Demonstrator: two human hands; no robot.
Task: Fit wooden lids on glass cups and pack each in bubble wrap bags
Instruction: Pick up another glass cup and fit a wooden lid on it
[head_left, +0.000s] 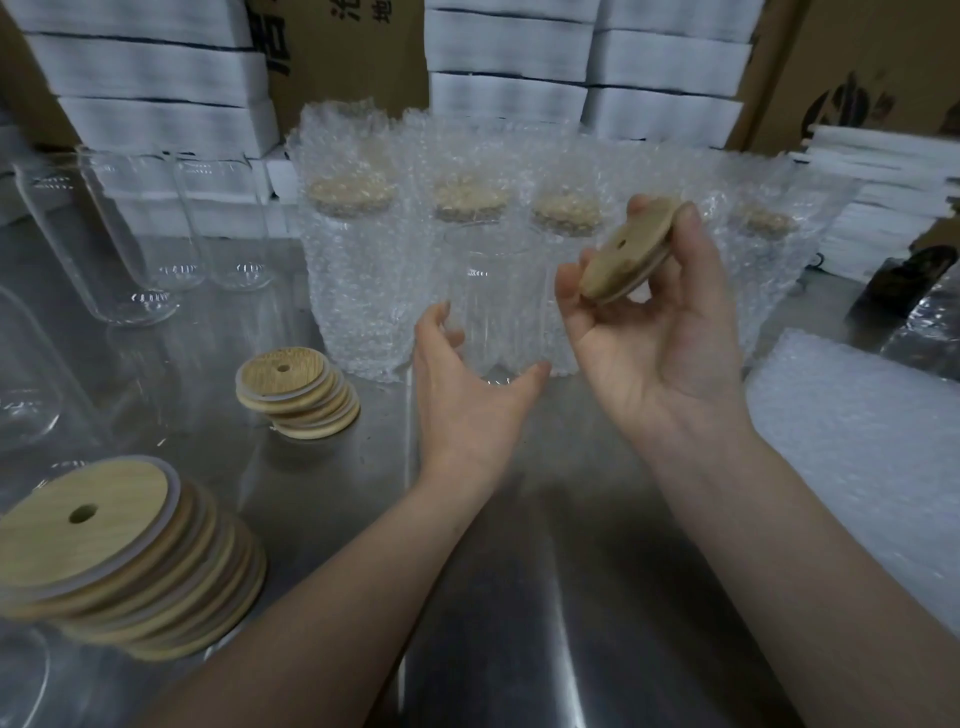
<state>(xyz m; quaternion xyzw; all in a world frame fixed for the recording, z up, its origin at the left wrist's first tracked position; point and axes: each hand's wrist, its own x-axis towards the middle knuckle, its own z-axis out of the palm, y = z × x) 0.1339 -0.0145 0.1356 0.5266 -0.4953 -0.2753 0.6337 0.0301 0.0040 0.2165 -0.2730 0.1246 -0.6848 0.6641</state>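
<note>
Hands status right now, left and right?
Left hand: open, cupped around the base of the glass cup, contact unclear.
Right hand: holding a wooden lid.

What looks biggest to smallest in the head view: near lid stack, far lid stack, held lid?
1. near lid stack
2. far lid stack
3. held lid
Nearness inflates the first; the last two look almost alike.

Dim, cool light is falling from above, streaking soft glare across the steel bench (571, 623) while a dark shadow is pooling at its middle. The wide lens is bending the white boxes (156, 67) at the edges. The near lid stack (104, 545) and the bare glass cups (119, 249) are looking blurred.
</note>
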